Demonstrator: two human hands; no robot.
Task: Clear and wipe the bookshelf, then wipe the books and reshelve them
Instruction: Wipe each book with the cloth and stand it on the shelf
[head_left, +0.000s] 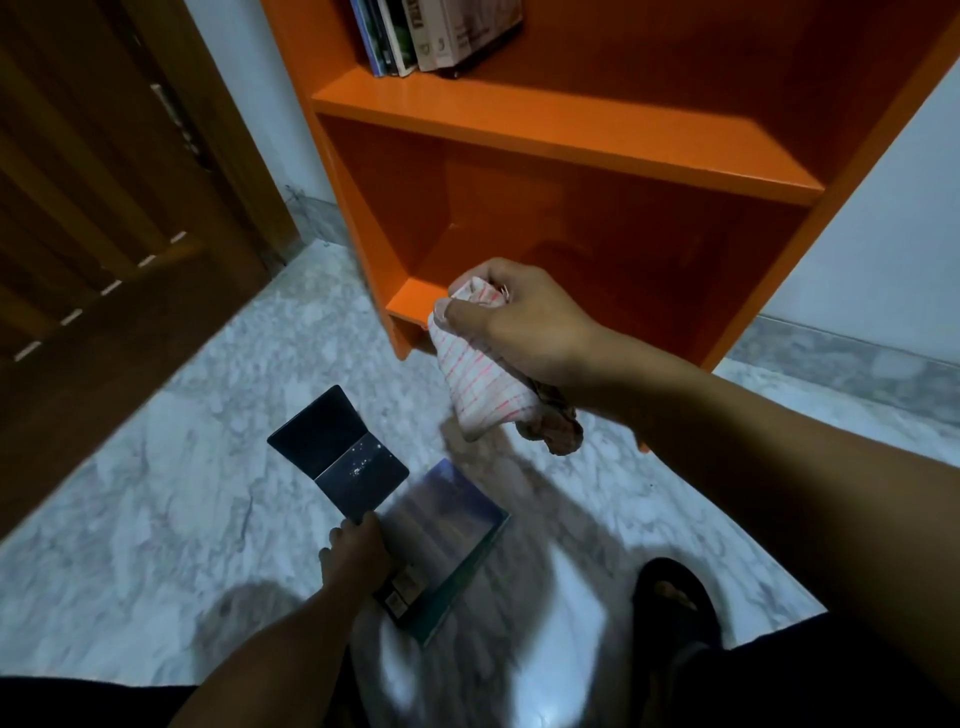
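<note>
An orange bookshelf (566, 124) stands ahead; its lower compartment (571, 234) holds nothing. On the upper shelf several books (415, 36) lean at the left. My right hand (519, 317) grips a bunched white cloth with pink stripes (483, 384) in front of the lower shelf's front edge. My left hand (356, 558) holds a dark-covered book (337, 452) by its lower end, lifted above the floor. Beneath it a blue-green book (447, 540) lies on the marble floor, blurred.
A brown wooden door (104, 208) stands at the left. Grey marble floor (182, 493) spreads around. My foot in a dark sandal (675, 597) is at the lower right. White walls flank the shelf.
</note>
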